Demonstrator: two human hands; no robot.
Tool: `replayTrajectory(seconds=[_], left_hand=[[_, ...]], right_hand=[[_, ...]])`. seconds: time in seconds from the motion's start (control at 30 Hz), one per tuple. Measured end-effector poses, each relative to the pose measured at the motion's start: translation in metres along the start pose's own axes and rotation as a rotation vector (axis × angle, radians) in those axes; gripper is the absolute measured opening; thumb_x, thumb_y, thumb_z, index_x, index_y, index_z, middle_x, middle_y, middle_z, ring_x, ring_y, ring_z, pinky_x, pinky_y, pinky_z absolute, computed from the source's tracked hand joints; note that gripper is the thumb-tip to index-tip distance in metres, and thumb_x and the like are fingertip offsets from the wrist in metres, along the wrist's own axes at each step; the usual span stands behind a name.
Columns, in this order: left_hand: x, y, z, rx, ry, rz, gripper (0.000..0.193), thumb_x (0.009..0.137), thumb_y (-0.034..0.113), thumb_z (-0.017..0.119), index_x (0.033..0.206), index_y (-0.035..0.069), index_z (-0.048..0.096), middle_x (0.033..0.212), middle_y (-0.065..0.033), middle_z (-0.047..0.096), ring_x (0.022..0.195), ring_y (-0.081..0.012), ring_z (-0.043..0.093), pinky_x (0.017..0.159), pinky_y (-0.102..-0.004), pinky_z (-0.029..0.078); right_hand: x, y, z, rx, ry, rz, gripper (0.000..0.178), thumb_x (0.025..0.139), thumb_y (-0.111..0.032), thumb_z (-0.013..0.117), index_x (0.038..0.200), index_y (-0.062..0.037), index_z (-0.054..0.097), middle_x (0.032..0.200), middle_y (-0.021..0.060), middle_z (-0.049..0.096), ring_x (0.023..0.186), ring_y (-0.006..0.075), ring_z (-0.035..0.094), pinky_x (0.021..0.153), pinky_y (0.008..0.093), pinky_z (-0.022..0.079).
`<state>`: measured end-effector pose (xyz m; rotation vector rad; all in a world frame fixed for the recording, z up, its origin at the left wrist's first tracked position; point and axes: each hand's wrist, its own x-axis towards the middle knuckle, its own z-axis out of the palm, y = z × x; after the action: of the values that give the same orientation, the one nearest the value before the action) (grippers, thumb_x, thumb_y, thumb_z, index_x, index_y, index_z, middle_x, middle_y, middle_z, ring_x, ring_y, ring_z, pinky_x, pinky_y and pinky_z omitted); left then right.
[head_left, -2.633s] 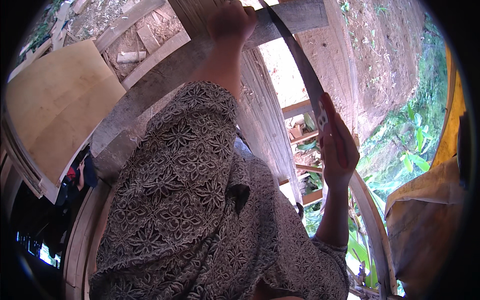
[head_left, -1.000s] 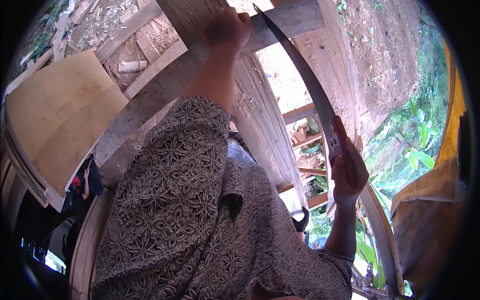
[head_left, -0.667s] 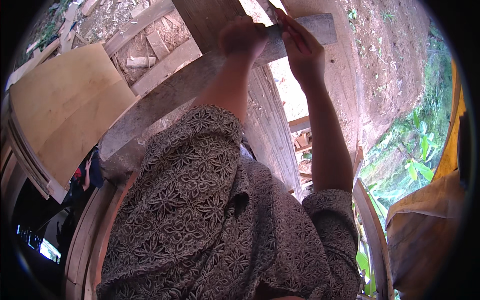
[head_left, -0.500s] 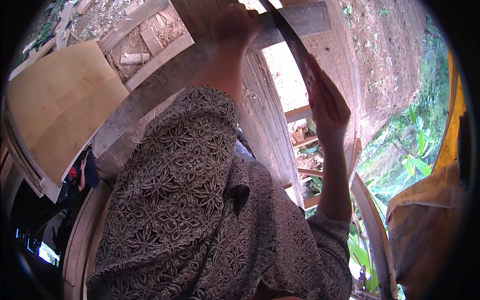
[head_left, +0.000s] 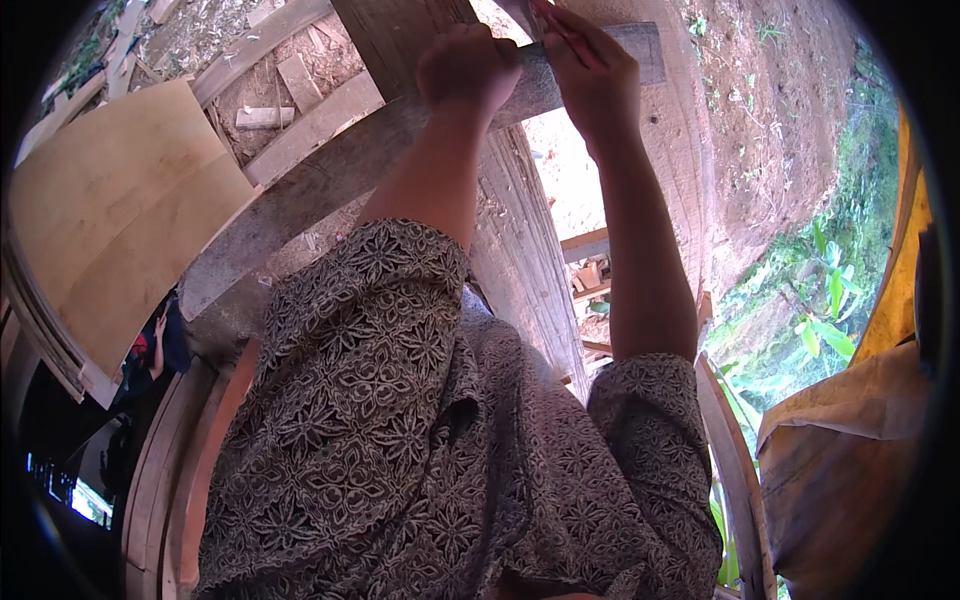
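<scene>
A long grey wooden plank (head_left: pixel 335 155) runs crosswise, its right end at the top right of centre. My left hand (head_left: pixel 467 68) is closed in a fist on the plank's edge. Just right of it, my right hand (head_left: pixel 600 95) grips the red-edged handle of a handsaw (head_left: pixel 524 14). The blade points up and left past the plank, and its far part is cut off by the top of the picture. Whether the teeth touch wood cannot be made out. A thick weathered beam (head_left: pixel 520 235) passes beneath the plank.
A tan plywood sheet (head_left: pixel 120 190) lies to the left, with offcuts (head_left: pixel 265 118) on the ground beyond. Other timbers frame gaps under the beam. A person's arm (head_left: pixel 158 345) shows at the far left. Brown cloth (head_left: pixel 840 440) hangs at the right, near green plants and a dirt slope.
My right hand has pushed forward and up-left with the saw, bringing the handle over the plank. The left hand stays on the plank.
</scene>
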<state>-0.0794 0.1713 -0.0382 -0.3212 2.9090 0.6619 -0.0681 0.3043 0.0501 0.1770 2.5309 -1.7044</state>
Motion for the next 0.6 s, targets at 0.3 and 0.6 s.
replayTrajectory(seconds=[0.3, 0.6], left_hand=[[0.011, -0.014, 0.008, -0.004, 0.083, -0.009, 0.040, 0.094, 0.037, 0.051, 0.097, 0.003, 0.072, 0.102, -0.0202, 0.073, 0.096, -0.0390, 0.071, 0.086, -0.0515, 0.057], [0.004, -0.014, 0.004, 0.028, 0.086, 0.019, 0.039, 0.093, 0.038, 0.052, 0.097, 0.006, 0.075, 0.105, -0.0147, 0.074, 0.100, -0.0332, 0.073, 0.089, -0.0486, 0.057]], right_hand=[[-0.203, -0.008, -0.095, 0.107, -0.018, -0.054, 0.039, 0.102, 0.004, 0.056, 0.141, 0.0051, 0.057, 0.142, 0.0244, 0.061, 0.130, 0.0285, 0.062, 0.103, 0.0354, 0.053], [-0.189, 0.011, -0.087, 0.270, -0.106, -0.140, 0.043, 0.100, 0.014, 0.047, 0.140, 0.0027, 0.056, 0.151, 0.0331, 0.049, 0.146, 0.0405, 0.044, 0.121, 0.0476, 0.036]])
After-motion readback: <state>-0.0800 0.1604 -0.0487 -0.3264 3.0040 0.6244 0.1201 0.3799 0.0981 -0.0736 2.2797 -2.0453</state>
